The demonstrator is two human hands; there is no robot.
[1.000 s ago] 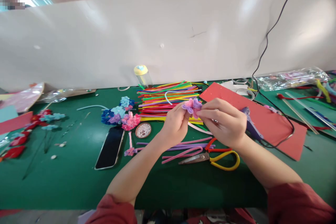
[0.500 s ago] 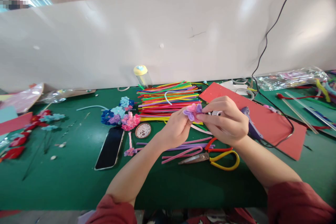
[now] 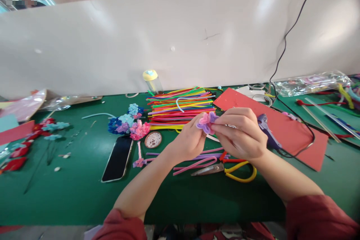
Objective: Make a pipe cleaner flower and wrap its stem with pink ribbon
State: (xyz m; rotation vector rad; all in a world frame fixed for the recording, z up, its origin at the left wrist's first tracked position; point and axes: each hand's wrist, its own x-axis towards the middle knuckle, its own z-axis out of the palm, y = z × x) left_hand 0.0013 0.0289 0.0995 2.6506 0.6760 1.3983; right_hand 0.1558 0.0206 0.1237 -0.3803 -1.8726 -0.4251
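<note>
A small pink and purple pipe-cleaner flower is held above the green table between both hands. My left hand pinches it from below, fingers closed. From the right, my right hand grips it with its fingers curled round the petals. Behind the flower lies a stack of coloured pipe cleaners. Loose pink and purple pipe cleaners lie under my hands.
Yellow-handled scissors lie under my right wrist. A purple glue gun rests on a red foam sheet. A phone, a round tin and finished flowers lie left. A white board stands behind.
Both hands have turned the flower slightly and drawn a little closer together. My right fingers have curled tighter over the petals.
</note>
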